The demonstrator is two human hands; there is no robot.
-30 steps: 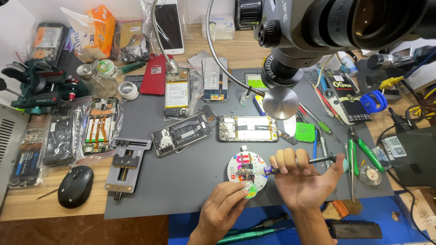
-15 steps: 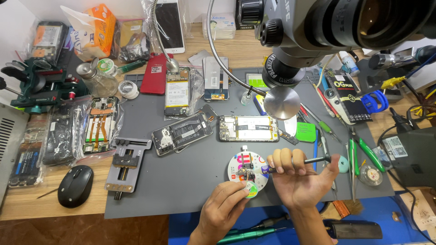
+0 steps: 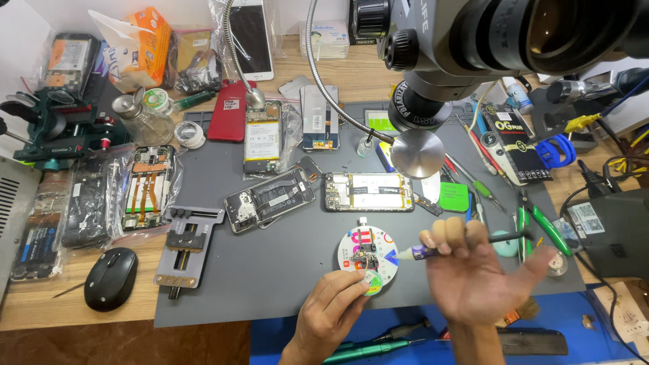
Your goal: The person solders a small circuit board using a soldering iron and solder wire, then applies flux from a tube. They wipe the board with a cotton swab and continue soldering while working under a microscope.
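1. Head view, against the frame a second ago: the right hand (image 3: 473,274) has barely shifted, fingers still curled around the slim tool (image 3: 466,245).
2. The tool lies roughly level, tip pointing left toward the round disc (image 3: 389,260) on the grey mat (image 3: 270,270).
3. The left hand (image 3: 334,314) pinches the disc's near edge.

Tiny parts on the round white disc (image 3: 368,253) too small to tell, partly under the left hand (image 3: 332,312).

Orange packet (image 3: 138,47) top left; white phone screen (image 3: 251,37) beside.

Both hands, left hand (image 3: 332,305) & right hand (image 3: 473,274), bare, no gloves/sleeves.
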